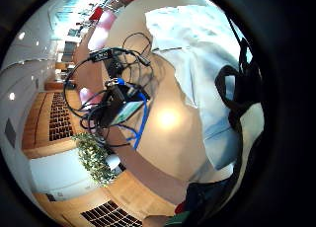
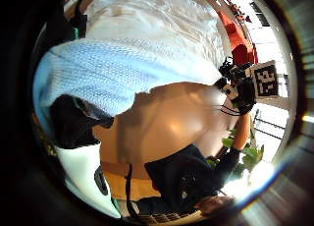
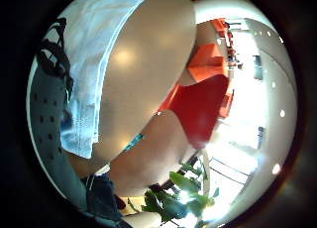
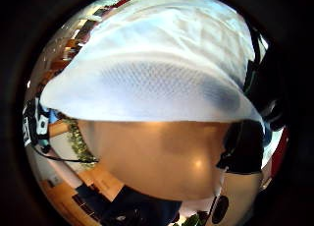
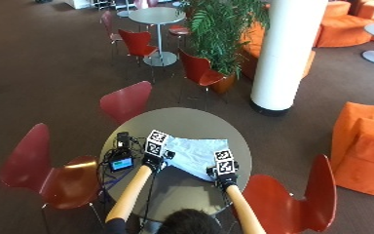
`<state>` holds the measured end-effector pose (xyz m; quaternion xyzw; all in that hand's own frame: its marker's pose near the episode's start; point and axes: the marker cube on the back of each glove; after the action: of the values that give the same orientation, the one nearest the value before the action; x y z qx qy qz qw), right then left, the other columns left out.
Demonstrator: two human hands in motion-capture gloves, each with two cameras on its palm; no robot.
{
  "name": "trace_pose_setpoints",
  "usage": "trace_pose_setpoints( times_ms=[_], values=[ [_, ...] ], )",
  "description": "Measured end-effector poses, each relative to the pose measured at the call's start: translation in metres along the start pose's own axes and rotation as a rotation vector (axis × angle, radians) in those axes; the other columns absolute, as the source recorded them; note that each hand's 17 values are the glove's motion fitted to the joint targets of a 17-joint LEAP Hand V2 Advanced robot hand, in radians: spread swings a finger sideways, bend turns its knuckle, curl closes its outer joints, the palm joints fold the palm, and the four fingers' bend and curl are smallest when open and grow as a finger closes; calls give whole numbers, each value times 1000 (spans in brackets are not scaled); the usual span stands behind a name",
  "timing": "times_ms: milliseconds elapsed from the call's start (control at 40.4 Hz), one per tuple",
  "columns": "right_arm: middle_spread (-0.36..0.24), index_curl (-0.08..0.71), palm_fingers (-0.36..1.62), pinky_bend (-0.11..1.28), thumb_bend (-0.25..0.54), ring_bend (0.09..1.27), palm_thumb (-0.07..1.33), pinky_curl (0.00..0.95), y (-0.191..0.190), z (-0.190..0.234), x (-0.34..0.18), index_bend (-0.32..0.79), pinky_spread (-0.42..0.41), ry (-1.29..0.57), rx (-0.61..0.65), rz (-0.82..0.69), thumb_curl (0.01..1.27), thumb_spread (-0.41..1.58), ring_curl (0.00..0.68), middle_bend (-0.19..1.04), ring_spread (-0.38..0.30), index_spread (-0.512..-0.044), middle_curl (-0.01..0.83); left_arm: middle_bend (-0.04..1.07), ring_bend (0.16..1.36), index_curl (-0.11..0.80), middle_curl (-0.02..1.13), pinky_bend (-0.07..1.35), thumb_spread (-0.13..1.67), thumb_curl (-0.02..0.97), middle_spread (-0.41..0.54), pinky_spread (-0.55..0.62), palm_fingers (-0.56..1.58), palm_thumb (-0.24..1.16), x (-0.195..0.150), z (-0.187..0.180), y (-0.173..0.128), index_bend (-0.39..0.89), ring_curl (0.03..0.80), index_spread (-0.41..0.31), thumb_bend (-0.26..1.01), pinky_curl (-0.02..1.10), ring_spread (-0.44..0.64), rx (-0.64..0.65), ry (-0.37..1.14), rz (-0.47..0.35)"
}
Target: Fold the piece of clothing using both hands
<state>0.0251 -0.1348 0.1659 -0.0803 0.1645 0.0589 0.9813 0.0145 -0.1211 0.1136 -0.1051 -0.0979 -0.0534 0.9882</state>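
A pale blue-white piece of clothing (image 5: 196, 150) lies spread on the round grey table (image 5: 180, 122). My left hand (image 5: 153, 160) is at its near left corner and my right hand (image 5: 220, 171) at its near right corner. In both thumb side palm views the cloth (image 2: 113, 69) (image 4: 162, 83) rises close over the palm, with a black gloved finger (image 2: 73, 123) (image 4: 245, 147) curled at its edge, so each hand pinches the hem. The cloth (image 1: 202, 64) (image 3: 89, 49) also runs off across the tabletop in the little finger side views.
A small black device with a screen and a tangle of black and blue cables (image 5: 119, 158) (image 1: 116, 106) sits on the table just left of my left hand. Red chairs (image 5: 127, 100) (image 5: 284, 195) (image 5: 44, 170) ring the table. A white pillar (image 5: 284, 53) and a plant (image 5: 222, 29) stand beyond.
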Motion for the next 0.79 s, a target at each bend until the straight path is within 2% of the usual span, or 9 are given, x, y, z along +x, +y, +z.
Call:
trace_pose_setpoints(
  times_ms=[50, 99, 198, 273, 396, 495, 570, 669, 793],
  values=[
    [-206, 345, 1184, 522, 18, 494, 985, 387, 11, 3, -2, 180, -268, 6, -68, -36, 582, 771, 418, 248, -239, -266, 475, 332, 503, 411, 539, 637, 640, 743, -291, -407, 1188, 953, 2, 7, 8, 143, 440, -238, -20, 424, -340, -26, -1, 20],
    [-219, 362, 1210, 520, 9, 506, 1003, 394, 20, 3, -2, 180, -287, 14, -80, -70, 599, 710, 431, 259, -249, -268, 484, 331, 503, 409, 542, 638, 642, 750, -291, -408, 1186, 951, 5, 25, 13, 139, 442, -238, -20, 425, -340, -38, -12, 70],
    [-231, 390, 1239, 500, -12, 508, 1018, 394, 34, -3, 10, 195, -306, 91, 79, -87, 631, 602, 444, 286, -260, -275, 502, 328, 502, 410, 548, 638, 644, 760, -288, -408, 1185, 949, 13, 87, 19, 139, 445, -239, -20, 425, -341, -51, -35, 220],
    [-233, 412, 1265, 482, -18, 509, 1027, 391, 46, 3, 15, 212, -314, 90, 95, -120, 655, 527, 451, 306, -262, -273, 512, 323, 505, 411, 551, 636, 653, 768, -288, -404, 1182, 946, 16, 105, 47, 141, 448, -237, -19, 427, -343, -70, -27, 288],
    [-234, 448, 1292, 470, -22, 510, 1036, 390, 69, 19, 24, 241, -316, 71, 21, -220, 686, 429, 460, 333, -262, -268, 529, 319, 510, 413, 559, 632, 671, 779, -287, -399, 1175, 942, 15, 99, 119, 139, 452, -233, -18, 430, -338, -20, 33, 334],
    [-234, 472, 1293, 462, -27, 515, 1032, 391, 113, -9, 20, 260, -315, 78, -6, -273, 704, 369, 469, 352, -259, -267, 541, 312, 527, 413, 564, 642, 665, 793, -286, -393, 1181, 942, 9, 76, 167, 135, 461, -231, -17, 437, -339, 27, 127, 343],
    [-235, 492, 1301, 451, -23, 519, 1037, 393, 130, -35, 20, 283, -313, 117, -4, -264, 719, 323, 474, 368, -260, -268, 549, 312, 543, 413, 570, 659, 661, 803, -288, -385, 1191, 940, 2, 57, 187, 136, 467, -233, -17, 446, -341, 32, 186, 345],
    [-233, 513, 1298, 456, -22, 523, 1040, 399, 120, -66, 19, 296, -308, 210, -2, -193, 734, 274, 481, 385, -256, -269, 558, 319, 560, 413, 578, 673, 667, 812, -290, -384, 1193, 921, -8, 39, 173, 137, 476, -236, -23, 456, -342, -21, 261, 326],
    [-233, 533, 1265, 457, -24, 523, 1038, 407, 52, -70, 12, 295, -307, 319, -17, -81, 751, 241, 487, 404, -258, -270, 568, 330, 570, 410, 588, 685, 673, 818, -295, -379, 1184, 898, -17, 42, 110, 132, 483, -236, -25, 466, -345, -112, 248, 229]
  ],
)
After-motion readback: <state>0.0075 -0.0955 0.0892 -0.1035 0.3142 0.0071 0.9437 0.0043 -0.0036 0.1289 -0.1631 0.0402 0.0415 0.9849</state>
